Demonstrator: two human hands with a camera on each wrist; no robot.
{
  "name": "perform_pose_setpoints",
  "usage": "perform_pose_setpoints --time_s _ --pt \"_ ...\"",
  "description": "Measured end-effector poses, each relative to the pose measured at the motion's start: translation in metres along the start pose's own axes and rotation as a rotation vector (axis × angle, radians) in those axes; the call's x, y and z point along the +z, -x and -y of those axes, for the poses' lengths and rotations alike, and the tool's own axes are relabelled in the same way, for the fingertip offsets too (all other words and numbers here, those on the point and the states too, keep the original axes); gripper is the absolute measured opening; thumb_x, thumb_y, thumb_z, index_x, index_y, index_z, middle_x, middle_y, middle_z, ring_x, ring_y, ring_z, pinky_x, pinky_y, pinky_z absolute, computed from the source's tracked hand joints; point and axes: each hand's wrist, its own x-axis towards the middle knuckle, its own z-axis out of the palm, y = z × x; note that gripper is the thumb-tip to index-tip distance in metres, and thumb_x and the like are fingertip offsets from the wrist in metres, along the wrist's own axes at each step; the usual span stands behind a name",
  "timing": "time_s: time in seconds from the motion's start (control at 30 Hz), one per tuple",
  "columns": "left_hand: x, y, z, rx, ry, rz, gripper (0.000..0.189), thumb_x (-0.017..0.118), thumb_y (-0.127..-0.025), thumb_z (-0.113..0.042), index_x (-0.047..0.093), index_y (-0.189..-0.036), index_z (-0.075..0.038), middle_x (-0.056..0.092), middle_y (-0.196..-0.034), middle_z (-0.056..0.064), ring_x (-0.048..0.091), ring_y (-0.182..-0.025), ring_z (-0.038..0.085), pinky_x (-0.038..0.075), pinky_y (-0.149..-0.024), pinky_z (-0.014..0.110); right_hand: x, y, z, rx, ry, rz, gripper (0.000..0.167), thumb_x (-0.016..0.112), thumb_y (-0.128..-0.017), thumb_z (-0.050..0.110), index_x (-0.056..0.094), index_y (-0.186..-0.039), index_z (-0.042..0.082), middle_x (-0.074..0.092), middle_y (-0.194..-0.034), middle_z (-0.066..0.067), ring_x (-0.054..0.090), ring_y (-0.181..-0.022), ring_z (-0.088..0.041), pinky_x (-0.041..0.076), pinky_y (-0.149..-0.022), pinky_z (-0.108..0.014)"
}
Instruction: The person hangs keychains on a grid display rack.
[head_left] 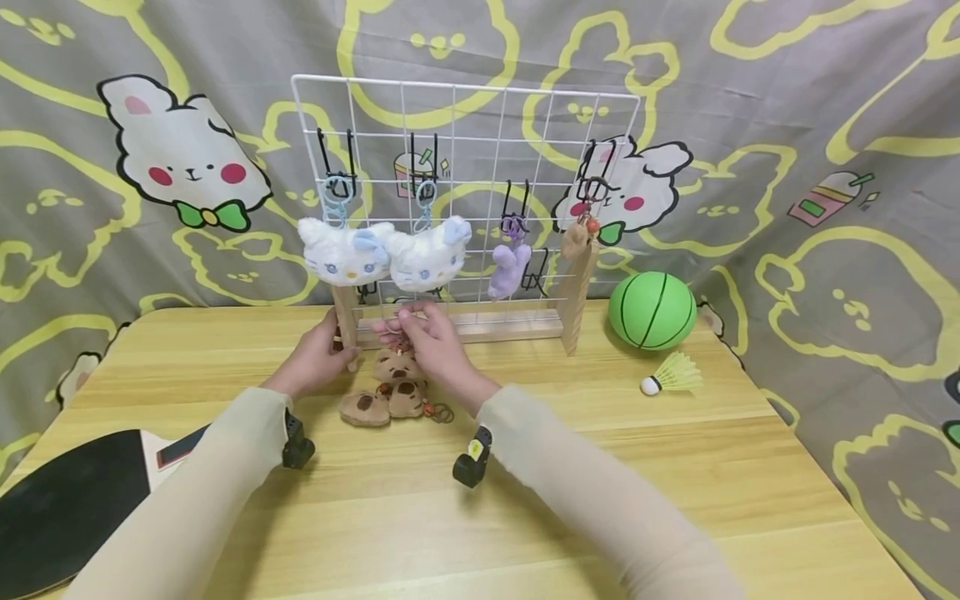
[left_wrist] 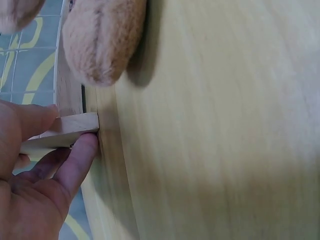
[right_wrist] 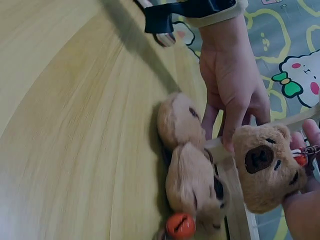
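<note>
My left hand (head_left: 315, 360) grips the left wooden upright (left_wrist: 75, 125) of a white wire grid rack (head_left: 480, 137), thumb on one side and fingers on the other. My right hand (head_left: 441, 348) holds a brown plush bear keychain (right_wrist: 264, 167) at its ring and chain end, in front of the rack's lower left. The bear's face shows in the right wrist view. Two more brown bear keychains (head_left: 365, 408) lie on the table just below, one with an orange bell (right_wrist: 180, 226). Two white plush cat keychains (head_left: 345, 254) hang from black hooks above my hands.
On the rack's right hang a purple plush keychain (head_left: 510, 271) and a small brown one (head_left: 576, 239). A green ball (head_left: 652, 310) and a yellow shuttlecock (head_left: 675, 375) sit at the right. A black table tennis paddle (head_left: 71, 508) lies front left. A patterned curtain (head_left: 847, 292) stands behind.
</note>
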Motion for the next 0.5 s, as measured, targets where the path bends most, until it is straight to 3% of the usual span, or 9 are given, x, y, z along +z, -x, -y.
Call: perform_pose_setpoints --time_s 0.2,0.37,0.5 --pt "-0.002 0.0 0.002 0.015 0.015 0.003 0.082 0.057 -0.099 0.006 0.007 -0.163 0.01 0.038 -0.153 0.044 0.058 -0.129 0.058 0.058 -0.105 0.056 0.016 -0.008 0.0 0.034 -0.135 -0.093 0.008 0.05 -0.11 0.01 0.053 -0.115 0.005 0.07 -0.126 -0.032 0.074 -0.113 -0.039 0.061 -0.079 -0.019" --pt "-0.002 0.002 0.003 0.039 -0.004 0.003 0.078 0.059 -0.094 0.009 0.016 -0.16 0.013 0.047 -0.146 0.044 0.057 -0.129 0.058 0.053 -0.11 0.061 0.022 -0.009 0.001 0.046 -0.18 -0.119 0.008 0.053 -0.109 0.014 0.057 -0.115 0.009 0.071 -0.127 -0.029 0.075 -0.097 -0.015 0.062 -0.09 -0.026" --pt "-0.001 0.004 0.003 0.045 -0.023 0.003 0.074 0.06 -0.095 0.005 0.022 -0.158 0.014 0.051 -0.143 0.044 0.057 -0.13 0.057 0.049 -0.113 0.064 0.023 -0.011 0.003 0.05 -0.169 -0.106 0.011 0.054 -0.109 0.016 0.058 -0.116 0.009 0.071 -0.128 -0.027 0.072 -0.094 -0.007 0.061 -0.097 -0.029"
